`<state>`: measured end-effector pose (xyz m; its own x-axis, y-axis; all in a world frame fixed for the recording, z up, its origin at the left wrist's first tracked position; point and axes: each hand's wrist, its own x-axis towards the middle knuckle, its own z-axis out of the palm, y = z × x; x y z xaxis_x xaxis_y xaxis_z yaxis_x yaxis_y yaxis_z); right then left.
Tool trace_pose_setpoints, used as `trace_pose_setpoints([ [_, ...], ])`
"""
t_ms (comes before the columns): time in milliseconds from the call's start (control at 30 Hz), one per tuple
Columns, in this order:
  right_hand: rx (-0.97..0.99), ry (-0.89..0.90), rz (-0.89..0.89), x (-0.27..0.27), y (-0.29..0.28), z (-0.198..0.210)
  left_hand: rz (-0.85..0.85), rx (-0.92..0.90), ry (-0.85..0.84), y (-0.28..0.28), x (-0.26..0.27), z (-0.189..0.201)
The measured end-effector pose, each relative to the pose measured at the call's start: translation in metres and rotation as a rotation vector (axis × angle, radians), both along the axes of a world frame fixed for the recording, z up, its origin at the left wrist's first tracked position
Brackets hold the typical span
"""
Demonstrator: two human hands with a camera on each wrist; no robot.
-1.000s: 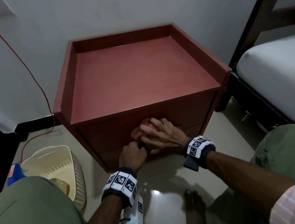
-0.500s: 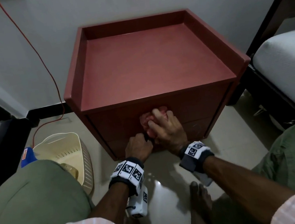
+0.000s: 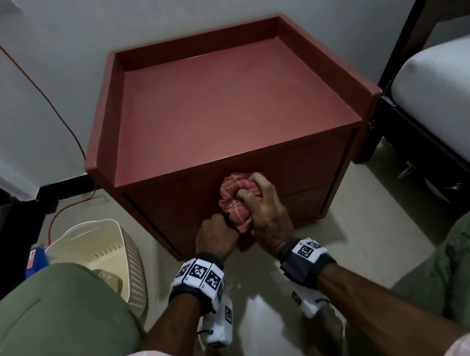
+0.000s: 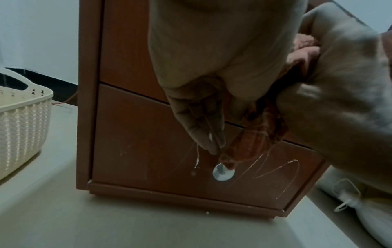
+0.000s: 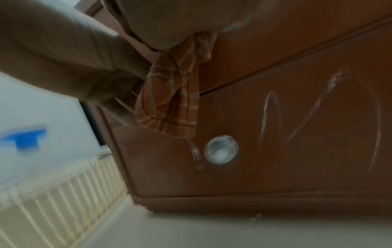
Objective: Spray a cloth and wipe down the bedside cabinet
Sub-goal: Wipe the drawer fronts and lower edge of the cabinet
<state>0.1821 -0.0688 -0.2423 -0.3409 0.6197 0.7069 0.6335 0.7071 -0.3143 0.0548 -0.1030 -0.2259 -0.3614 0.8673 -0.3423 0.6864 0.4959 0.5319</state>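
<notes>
The red-brown bedside cabinet (image 3: 219, 106) stands against the wall, its top bare. My right hand (image 3: 264, 212) grips a bunched red checked cloth (image 3: 236, 198) against the drawer fronts. My left hand (image 3: 216, 234) is curled just left of it, and its fingers (image 4: 203, 130) pinch the cloth's (image 4: 254, 139) hanging lower end. In the right wrist view the cloth (image 5: 169, 100) dangles above a round silver knob (image 5: 221, 149) on the lower drawer. White scratch marks (image 4: 275, 169) cross that drawer front.
A cream plastic basket (image 3: 110, 250) stands on the floor to the left, with a blue object (image 3: 35, 259) beside it. A red cable (image 3: 53, 110) runs down the wall. A bed with a white mattress (image 3: 452, 88) borders the cabinet on the right. My knees flank both arms.
My right hand went from lying over the cloth with fingers spread to bunching it in a fist. The left hand stayed beside it. My head view shifted.
</notes>
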Motion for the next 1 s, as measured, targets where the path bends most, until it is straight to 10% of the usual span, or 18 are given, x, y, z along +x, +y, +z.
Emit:
trace_pose_setpoints([
  [133,0.188,-0.196,0.061,0.006,0.017,0.005,-0.001,-0.042,0.009,-0.002,0.0,-0.009],
  [367,-0.147,0.144,0.017,0.002,-0.001,0.032,-0.159,-0.006,0.015,0.006,0.017,-0.001],
  [600,-0.368,0.743,-0.757,0.037,0.014,0.007,-0.079,0.011,-0.153,0.008,0.024,-0.008],
  [867,-0.244,0.097,-0.235,0.013,-0.006,-0.023,-0.102,-0.094,-0.166,0.008,0.021,-0.022],
  [1000,-0.259,0.216,-0.558,0.071,0.028,-0.032,-0.1,-0.065,-0.239,0.008,0.026,-0.026],
])
